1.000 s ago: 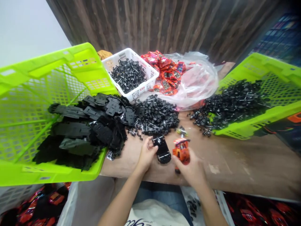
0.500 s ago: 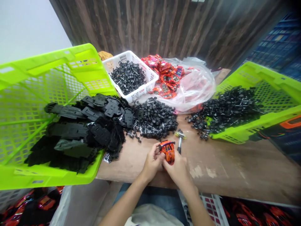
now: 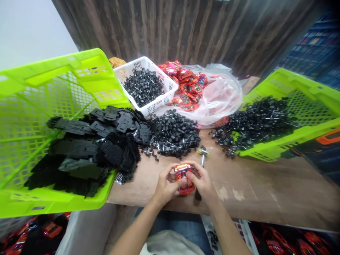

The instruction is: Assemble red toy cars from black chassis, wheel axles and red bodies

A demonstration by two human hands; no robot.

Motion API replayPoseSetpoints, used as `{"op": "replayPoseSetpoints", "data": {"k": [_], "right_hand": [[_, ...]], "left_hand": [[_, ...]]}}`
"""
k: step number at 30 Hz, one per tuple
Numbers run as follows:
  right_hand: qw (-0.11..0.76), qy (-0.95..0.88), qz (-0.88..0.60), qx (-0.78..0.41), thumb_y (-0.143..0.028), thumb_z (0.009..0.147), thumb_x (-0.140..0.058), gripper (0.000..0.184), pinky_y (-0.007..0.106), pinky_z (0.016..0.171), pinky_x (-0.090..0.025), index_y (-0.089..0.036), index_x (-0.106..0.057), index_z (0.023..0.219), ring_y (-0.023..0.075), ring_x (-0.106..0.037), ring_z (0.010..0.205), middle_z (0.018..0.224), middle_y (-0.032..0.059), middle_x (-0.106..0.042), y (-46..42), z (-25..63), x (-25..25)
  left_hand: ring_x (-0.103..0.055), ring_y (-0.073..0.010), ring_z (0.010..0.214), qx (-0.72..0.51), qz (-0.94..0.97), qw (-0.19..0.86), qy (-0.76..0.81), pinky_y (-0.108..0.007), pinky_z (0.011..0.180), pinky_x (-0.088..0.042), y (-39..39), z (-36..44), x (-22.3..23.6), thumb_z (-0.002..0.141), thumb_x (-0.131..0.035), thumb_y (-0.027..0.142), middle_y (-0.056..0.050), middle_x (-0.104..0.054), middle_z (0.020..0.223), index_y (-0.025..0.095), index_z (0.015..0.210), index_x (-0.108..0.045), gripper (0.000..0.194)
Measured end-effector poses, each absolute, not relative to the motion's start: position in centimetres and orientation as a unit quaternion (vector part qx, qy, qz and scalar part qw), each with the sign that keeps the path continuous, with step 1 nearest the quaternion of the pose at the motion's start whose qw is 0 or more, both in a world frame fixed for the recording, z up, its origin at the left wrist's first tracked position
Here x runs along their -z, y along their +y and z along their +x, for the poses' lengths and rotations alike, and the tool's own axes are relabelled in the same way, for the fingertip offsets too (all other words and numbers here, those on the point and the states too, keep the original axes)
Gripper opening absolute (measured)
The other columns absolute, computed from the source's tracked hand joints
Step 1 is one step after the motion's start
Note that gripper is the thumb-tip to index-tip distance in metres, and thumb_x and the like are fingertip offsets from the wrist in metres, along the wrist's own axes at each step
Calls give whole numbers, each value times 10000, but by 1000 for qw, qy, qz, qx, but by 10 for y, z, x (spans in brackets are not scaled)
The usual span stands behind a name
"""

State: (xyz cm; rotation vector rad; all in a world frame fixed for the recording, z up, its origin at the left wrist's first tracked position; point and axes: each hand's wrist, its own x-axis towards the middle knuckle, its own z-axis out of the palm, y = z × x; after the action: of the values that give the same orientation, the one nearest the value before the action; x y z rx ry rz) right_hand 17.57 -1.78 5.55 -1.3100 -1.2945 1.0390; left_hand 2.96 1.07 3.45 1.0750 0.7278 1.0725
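Note:
A red-orange toy car is held between both hands, low over the table's front edge. My left hand grips its left side, thumb across the top. On the other side my right hand closes round it, thumb pressing on the car. The car's underside is hidden. Just behind and beside my right hand lies a small hammer, its dark handle partly covered by that hand. A heap of black wheels on metal axles lies beyond the hands.
A lime-green crate at left spills black chassis plates. A white basket holds more wheels. Behind, red car bodies lie by a plastic bag. Another green crate with wheels lies tipped at right.
The toy car has been turned in my hands and brought slightly toward me and left. Both hands have shifted their grip round it. More of the hammer's handle end shows now.

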Motion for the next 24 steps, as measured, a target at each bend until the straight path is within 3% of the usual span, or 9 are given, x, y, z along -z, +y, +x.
{"op": "replayPoseSetpoints", "data": {"k": [4, 8, 10, 14, 18, 20, 24], "right_hand": [[376, -633, -616, -280, -294, 793, -613, 324, 411, 908, -425, -202, -570, 1101, 239, -583, 1019, 1101, 83, -642, -15, 164, -58], [281, -720, -605, -190, -151, 793, -562, 335, 455, 941, -359, -211, -608, 1119, 264, -549, 1098, 1133, 90, -646, -15, 152, -53], [298, -704, -607, -218, -182, 822, -540, 284, 428, 924, -386, -220, -644, 1083, 244, -590, 1046, 1093, 74, -676, -11, 154, -47], [355, -598, -652, -302, -271, 789, -587, 152, 345, 804, -470, -202, -719, 821, 213, -662, 813, 854, 47, -733, 5, 169, -31], [375, -548, -671, -331, -305, 741, -608, 168, 304, 673, -483, -164, -694, 709, 197, -639, 669, 705, 43, -710, 15, 174, -21], [381, -547, -669, -330, -329, 766, -577, 202, 300, 679, -479, -162, -675, 710, 192, -633, 684, 712, 43, -701, 10, 174, -21], [352, -633, -644, -245, -287, 767, -611, 183, 347, 815, -437, -188, -662, 912, 219, -618, 879, 918, 53, -697, -13, 174, -23]], "left_hand": [[-615, -229, 1001, -504, 493, 608, 367, -310, 895, -469, 23, 15, -30, 702, -720, 262, -89, -655, 1072, 180, 1103, -596, 428], [-623, -225, 930, -457, 524, 562, 447, -316, 860, -473, 30, 6, -17, 670, -723, 234, -77, -674, 957, 168, 994, -647, 339], [-628, -214, 866, -438, 520, 571, 460, -307, 811, -481, 31, 7, -12, 679, -704, 234, -66, -680, 904, 165, 950, -663, 282], [-628, -201, 824, -416, 524, 596, 444, -284, 758, -481, 31, 12, -8, 711, -660, 243, -61, -684, 895, 165, 943, -672, 245], [-616, -186, 779, -400, 540, 596, 440, -269, 722, -472, 33, 12, -7, 730, -638, 248, -52, -675, 854, 157, 912, -665, 205], [-603, -174, 752, -398, 543, 595, 438, -257, 698, -465, 33, 12, -7, 731, -640, 259, -39, -664, 825, 154, 898, -655, 198], [-564, -142, 697, -399, 554, 588, 432, -231, 661, -435, 33, 13, -5, 748, -620, 277, 1, -617, 752, 154, 841, -623, 154]]}}
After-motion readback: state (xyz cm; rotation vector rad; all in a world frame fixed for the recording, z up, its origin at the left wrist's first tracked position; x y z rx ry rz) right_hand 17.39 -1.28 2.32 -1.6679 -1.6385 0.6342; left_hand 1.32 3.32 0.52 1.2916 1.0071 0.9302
